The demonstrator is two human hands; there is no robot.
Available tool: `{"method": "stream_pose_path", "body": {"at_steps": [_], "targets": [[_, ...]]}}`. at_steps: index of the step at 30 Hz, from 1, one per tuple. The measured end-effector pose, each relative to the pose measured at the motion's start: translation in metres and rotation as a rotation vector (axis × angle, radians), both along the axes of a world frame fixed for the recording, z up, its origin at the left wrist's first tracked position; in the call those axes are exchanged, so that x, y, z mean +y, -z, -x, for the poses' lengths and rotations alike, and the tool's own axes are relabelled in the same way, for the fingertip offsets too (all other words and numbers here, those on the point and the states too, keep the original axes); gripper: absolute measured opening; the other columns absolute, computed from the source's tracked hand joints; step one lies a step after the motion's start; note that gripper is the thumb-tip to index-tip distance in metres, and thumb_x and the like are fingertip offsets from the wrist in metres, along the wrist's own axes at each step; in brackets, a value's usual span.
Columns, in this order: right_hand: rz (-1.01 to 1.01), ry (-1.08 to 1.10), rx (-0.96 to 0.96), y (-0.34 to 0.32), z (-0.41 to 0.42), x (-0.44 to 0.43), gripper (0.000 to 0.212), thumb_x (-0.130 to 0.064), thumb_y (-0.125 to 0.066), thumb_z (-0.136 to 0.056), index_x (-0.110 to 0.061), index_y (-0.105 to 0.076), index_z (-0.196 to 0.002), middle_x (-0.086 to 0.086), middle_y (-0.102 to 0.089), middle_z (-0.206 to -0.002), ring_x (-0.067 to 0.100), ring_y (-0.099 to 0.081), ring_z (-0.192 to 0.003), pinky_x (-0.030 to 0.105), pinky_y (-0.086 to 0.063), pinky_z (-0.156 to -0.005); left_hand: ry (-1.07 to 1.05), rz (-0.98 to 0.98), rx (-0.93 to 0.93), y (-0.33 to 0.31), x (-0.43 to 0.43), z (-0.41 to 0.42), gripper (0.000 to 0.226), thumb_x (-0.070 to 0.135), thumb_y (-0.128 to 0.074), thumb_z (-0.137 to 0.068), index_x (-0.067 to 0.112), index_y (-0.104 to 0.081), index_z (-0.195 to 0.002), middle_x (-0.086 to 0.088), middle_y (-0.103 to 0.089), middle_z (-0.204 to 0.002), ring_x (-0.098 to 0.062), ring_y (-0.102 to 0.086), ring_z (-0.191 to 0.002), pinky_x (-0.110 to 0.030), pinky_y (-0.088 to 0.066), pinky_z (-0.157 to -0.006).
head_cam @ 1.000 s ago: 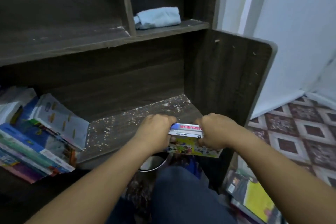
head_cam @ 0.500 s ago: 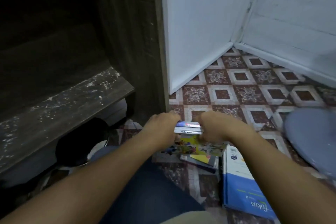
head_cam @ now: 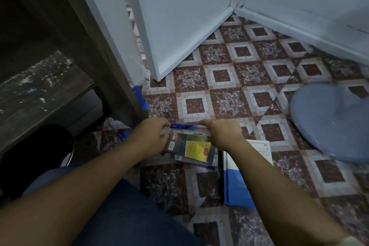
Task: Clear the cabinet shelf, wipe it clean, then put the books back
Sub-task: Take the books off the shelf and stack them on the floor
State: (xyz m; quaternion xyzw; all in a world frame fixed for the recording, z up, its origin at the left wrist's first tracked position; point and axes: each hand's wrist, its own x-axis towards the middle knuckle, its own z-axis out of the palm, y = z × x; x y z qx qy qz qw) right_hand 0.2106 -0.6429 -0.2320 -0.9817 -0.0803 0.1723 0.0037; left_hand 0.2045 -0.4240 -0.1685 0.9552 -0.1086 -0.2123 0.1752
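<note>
Left hand: the left hand (head_cam: 151, 136) is gripping the left end of a thin stack of paperback books (head_cam: 189, 129), with its fingers curled round the edge.
Right hand: the right hand (head_cam: 221, 136) is gripping the right end of the same stack, with its fingers curled over the top; the thumb is hidden.
Stack position: the stack is being held level, off the shelf, to the right of the cabinet and just above the books on the floor.
Writing on stack: the top spine is showing a blue and red band with white lettering, and a white spine below is carrying small black print. Both are too blurred to read.
Floor books: a dark book with a yellow panel (head_cam: 197, 152) is lying directly beneath the stack. A blue-and-white softcover book (head_cam: 237, 181) is lying just beside it on the right; the small print on its white part cannot be read.
Shelf: the dark wooden cabinet shelf (head_cam: 40, 90) is showing at the left, its surface speckled with white flecks.
Cabinet edge: the dark wooden side panel (head_cam: 85, 36) is standing between the shelf and the hands.
Open room: the brown-and-white patterned tile floor (head_cam: 229, 78) is lying open beyond the hands, up to the white wall panels (head_cam: 179, 16) meeting in a corner.
Obstructions: a grey-blue round object (head_cam: 329, 120), blurred, is sitting on the floor at the right, well apart from the hands. A small blue object (head_cam: 139, 96) is lying at the foot of the side panel; what it is cannot be told.
</note>
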Motion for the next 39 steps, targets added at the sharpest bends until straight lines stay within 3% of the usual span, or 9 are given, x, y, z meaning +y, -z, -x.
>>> {"method": "stream_pose_path", "body": {"at_steps": [7, 10, 13, 19, 22, 26, 29, 33, 39], "targets": [[0.049, 0.01, -0.159, 0.042, -0.031, 0.009, 0.063, -0.002, -0.044, -0.092, -0.041, -0.037, -0.14, -0.002, -0.066, -0.111, 0.026, -0.065, -0.087, 0.03, -0.041, -0.057, 0.006, 0.002, 0.054, 0.022, -0.018, -0.018, 0.036, 0.024, -0.057, -0.095, 0.019, -0.053, -0.131, -0.002, -0.053, -0.129, -0.02, -0.053, -0.112, -0.037, -0.048, -0.094], [-0.015, 0.01, -0.171, 0.063, -0.037, 0.014, 0.057, -0.005, -0.045, -0.094, -0.032, -0.033, -0.144, 0.002, -0.054, -0.136, 0.027, -0.055, -0.117, 0.04, -0.043, -0.083, 0.021, -0.017, 0.057, 0.032, -0.02, -0.021, 0.039, 0.025, -0.056, -0.096, 0.021, -0.05, -0.134, -0.001, -0.051, -0.13, -0.019, -0.053, -0.109, -0.033, -0.048, -0.09], [-0.04, 0.012, -0.138, 0.095, -0.038, 0.017, 0.062, -0.006, -0.049, -0.092, -0.028, -0.027, -0.145, 0.004, -0.045, -0.144, 0.028, -0.046, -0.127, 0.048, -0.039, -0.101, 0.007, -0.004, 0.074, 0.044, -0.017, -0.022, 0.041, 0.026, -0.056, -0.096, 0.022, -0.048, -0.136, 0.0, -0.051, -0.129, -0.017, -0.054, -0.107, -0.029, -0.046, -0.087], [-0.08, 0.027, 0.271, 0.161, -0.001, 0.017, 0.068, -0.006, -0.053, -0.091, -0.029, -0.022, -0.148, 0.008, -0.023, -0.155, 0.034, -0.026, -0.14, 0.056, -0.036, -0.105, 0.044, 0.002, 0.114, 0.057, -0.015, -0.027, 0.05, 0.026, -0.057, -0.096, 0.02, -0.039, -0.142, -0.001, -0.048, -0.138, -0.018, -0.048, -0.122, -0.029, -0.04, -0.098], [-0.127, 0.086, 0.34, 0.174, 0.016, 0.019, 0.079, -0.003, -0.051, -0.093, -0.031, -0.009, -0.154, 0.003, -0.002, -0.162, 0.031, -0.002, -0.148, 0.055, -0.019, -0.114, 0.076, -0.014, 0.149, 0.062, -0.016, -0.028, 0.052, 0.027, -0.055, -0.097, 0.02, -0.036, -0.145, -0.001, -0.042, -0.145, -0.018, -0.042, -0.129, -0.027, -0.036, -0.102], [-0.167, 0.091, 0.435, 0.168, 0.011, 0.014, 0.085, -0.006, -0.057, -0.091, -0.033, -0.006, -0.154, 0.0, 0.006, -0.163, 0.028, 0.005, -0.149, 0.055, -0.018, -0.115, 0.09, -0.052, 0.155, 0.068, -0.017, -0.03, 0.056, 0.03, -0.054, -0.097, 0.019, -0.032, -0.147, 0.0, -0.038, -0.148, -0.017, -0.038, -0.133, -0.029, -0.033, -0.107], [-0.152, 0.076, 0.491, 0.16, 0.007, 0.014, 0.085, -0.02, -0.065, -0.089, -0.033, -0.01, -0.153, 0.002, -0.001, -0.163, 0.029, -0.004, -0.149, 0.054, -0.027, -0.113, 0.105, -0.054, 0.142, 0.065, -0.018, -0.029, 0.055, 0.03, -0.055, -0.096, 0.02, -0.034, -0.146, 0.001, -0.04, -0.146, -0.017, -0.039, -0.131, -0.03, -0.035, -0.107], [-0.149, 0.094, 0.308, 0.137, 0.009, 0.022, 0.068, -0.034, -0.059, -0.091, -0.032, -0.024, -0.149, 0.004, -0.036, -0.15, 0.028, -0.037, -0.135, 0.049, -0.03, -0.108, 0.079, -0.066, 0.179, 0.053, -0.013, -0.025, 0.047, 0.028, -0.056, -0.096, 0.021, -0.041, -0.139, 0.0, -0.046, -0.141, -0.018, -0.047, -0.124, -0.03, -0.041, -0.099], [-0.176, 0.075, 0.077, 0.05, 0.009, 0.036, 0.046, -0.029, -0.055, -0.093, -0.025, -0.047, -0.138, 0.003, -0.05, -0.139, 0.026, -0.043, -0.129, 0.045, -0.026, -0.111, 0.025, -0.096, 0.19, 0.021, -0.005, -0.014, 0.037, 0.028, -0.057, -0.094, 0.018, -0.05, -0.129, -0.003, -0.056, -0.128, -0.022, -0.056, -0.111, -0.032, -0.047, -0.088]]}}
